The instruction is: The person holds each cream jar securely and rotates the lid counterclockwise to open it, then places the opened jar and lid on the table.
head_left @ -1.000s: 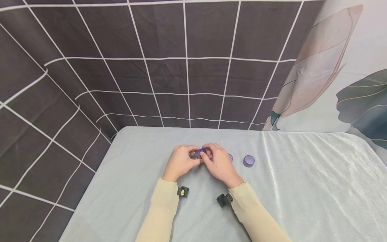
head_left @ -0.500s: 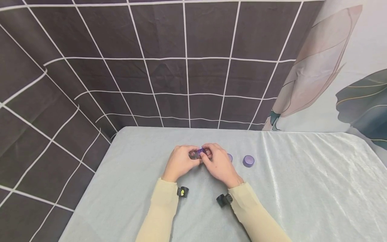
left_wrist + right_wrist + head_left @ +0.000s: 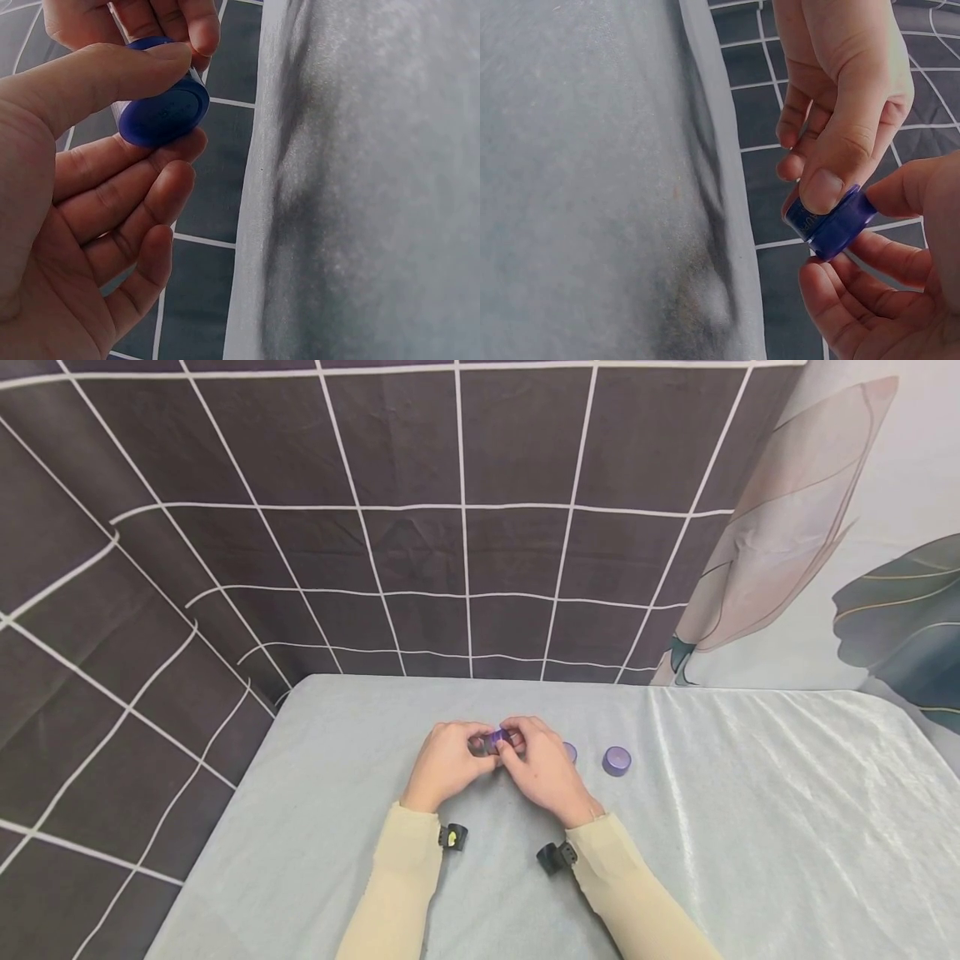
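Observation:
A small round purple-blue jar (image 3: 496,740) is held between both hands, raised off the table in the wrist views. My left hand (image 3: 448,756) pinches it from the left, thumb against fingers. From the right, my right hand (image 3: 542,764) grips its other part between thumb and fingertips. The right wrist view shows a dark-blue part of the jar (image 3: 840,229) with pale lettering beside a purple rim. One flat round face of the jar (image 3: 163,116) shows in the left wrist view. Whether the two parts are apart cannot be told.
A round purple-topped jar (image 3: 617,762) stands on the table to the right of the hands. Another purple jar (image 3: 571,752) is partly hidden behind the right hand. A pale grey cloth (image 3: 765,827) covers the table; a dark gridded curtain (image 3: 420,552) hangs behind it.

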`<state>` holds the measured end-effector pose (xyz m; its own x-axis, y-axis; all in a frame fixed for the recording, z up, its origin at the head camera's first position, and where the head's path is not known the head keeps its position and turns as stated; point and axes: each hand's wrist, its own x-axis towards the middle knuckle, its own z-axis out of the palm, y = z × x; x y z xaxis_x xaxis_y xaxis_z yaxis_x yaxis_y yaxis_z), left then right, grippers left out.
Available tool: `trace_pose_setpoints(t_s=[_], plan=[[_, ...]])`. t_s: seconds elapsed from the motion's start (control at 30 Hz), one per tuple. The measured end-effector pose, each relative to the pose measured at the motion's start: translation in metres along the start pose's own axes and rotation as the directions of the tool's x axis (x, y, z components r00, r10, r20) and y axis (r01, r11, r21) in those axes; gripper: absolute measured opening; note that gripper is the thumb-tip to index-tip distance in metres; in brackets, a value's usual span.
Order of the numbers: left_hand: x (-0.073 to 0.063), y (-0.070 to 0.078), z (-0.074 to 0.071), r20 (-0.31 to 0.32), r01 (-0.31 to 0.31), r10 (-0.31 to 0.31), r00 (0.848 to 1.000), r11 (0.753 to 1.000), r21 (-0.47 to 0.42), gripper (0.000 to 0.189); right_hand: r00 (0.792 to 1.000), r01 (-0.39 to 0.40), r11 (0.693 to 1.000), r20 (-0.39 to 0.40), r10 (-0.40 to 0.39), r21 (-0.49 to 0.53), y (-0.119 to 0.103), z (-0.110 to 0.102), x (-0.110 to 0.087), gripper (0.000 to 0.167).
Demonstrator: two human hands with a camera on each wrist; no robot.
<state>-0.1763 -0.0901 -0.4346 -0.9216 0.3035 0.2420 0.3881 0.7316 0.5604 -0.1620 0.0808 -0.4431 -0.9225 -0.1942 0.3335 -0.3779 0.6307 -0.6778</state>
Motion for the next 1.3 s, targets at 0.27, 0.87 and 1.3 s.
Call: trace_pose_setpoints(t_s=[0.27, 0.87, 1.3], plan=[[0.0, -0.0002, 0.0003, -0.006, -0.012, 0.012, 1.0, 1.0, -0.003, 0.027, 1.0, 0.003, 1.0, 0.008, -0.003, 0.018, 0.0, -0.0012, -0.0001, 0.029], [-0.0002, -0.0028, 0.0004, 0.005, -0.021, 0.021, 1.0, 0.999, -0.032, 0.028, 0.999, 0.038, 0.999, 0.011, -0.038, 0.032, 0.0027, -0.0005, -0.0002, 0.03], [-0.0007, -0.0042, 0.0011, -0.001, -0.025, 0.025, 1.0, 0.999, -0.038, 0.028, 0.999, 0.049, 0.998, 0.008, -0.049, 0.026, 0.0037, 0.0005, 0.0003, 0.031]])
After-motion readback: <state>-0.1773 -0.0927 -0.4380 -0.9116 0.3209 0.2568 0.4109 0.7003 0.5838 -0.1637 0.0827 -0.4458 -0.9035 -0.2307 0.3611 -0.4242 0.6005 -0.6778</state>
